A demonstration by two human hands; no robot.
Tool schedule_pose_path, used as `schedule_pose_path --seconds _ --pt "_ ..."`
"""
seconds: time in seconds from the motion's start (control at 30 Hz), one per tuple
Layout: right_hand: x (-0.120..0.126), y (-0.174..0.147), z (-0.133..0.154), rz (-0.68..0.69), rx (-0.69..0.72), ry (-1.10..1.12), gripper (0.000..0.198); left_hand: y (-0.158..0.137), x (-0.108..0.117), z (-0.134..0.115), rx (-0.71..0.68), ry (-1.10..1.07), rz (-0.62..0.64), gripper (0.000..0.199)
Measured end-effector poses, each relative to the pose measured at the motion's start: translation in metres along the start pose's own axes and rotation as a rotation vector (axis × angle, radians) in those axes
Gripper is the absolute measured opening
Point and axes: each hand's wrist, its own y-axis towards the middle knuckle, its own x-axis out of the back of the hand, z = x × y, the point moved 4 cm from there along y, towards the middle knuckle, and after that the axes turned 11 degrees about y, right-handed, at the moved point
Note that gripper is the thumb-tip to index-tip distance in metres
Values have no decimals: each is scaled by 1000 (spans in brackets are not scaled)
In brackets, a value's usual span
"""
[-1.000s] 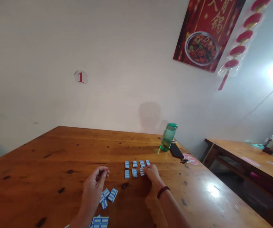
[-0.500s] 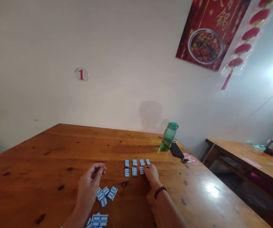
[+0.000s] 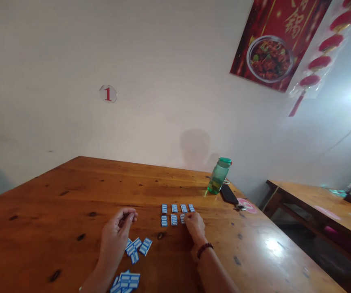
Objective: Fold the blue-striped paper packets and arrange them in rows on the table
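Note:
Small flat cards with blue and white bars, perhaps sticker labels, lie in two rows on the wooden table [image 3: 126, 179]. The back row [image 3: 174, 208] runs just behind the front row [image 3: 174, 220]. My right hand [image 3: 196, 226], with a dark red bead bracelet, has its closed fingers on the blue-and-white card [image 3: 182, 219] at the right end of the front row. My left hand [image 3: 119, 226] hovers left of the rows, thumb and fingers curled together; whatever may be inside is hidden. Near its wrist lies a loose pile of cards [image 3: 134, 248], and another pile [image 3: 126, 281] sits at the bottom.
A green bottle [image 3: 219, 177] stands toward the right back, beside a black phone [image 3: 229, 194] and some keys [image 3: 240, 207]. A pink round sticker [image 3: 248, 206] marks the right edge. Behind the table rises a wall; a second table [image 3: 319, 195] stands to the right.
The view has shifted slightly. Both hands keep almost the same places, with the right fingers still at the same card.

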Motion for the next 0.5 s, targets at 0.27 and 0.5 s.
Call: schedule_pose_path --seconds 0.27,0.5 --pt "4 -8 7 -2 -7 -24 21 0 -2 1 -8 0 18 17" --pt "4 -12 9 -1 5 -43 21 -1 -1 -4 9 -13 3 18"
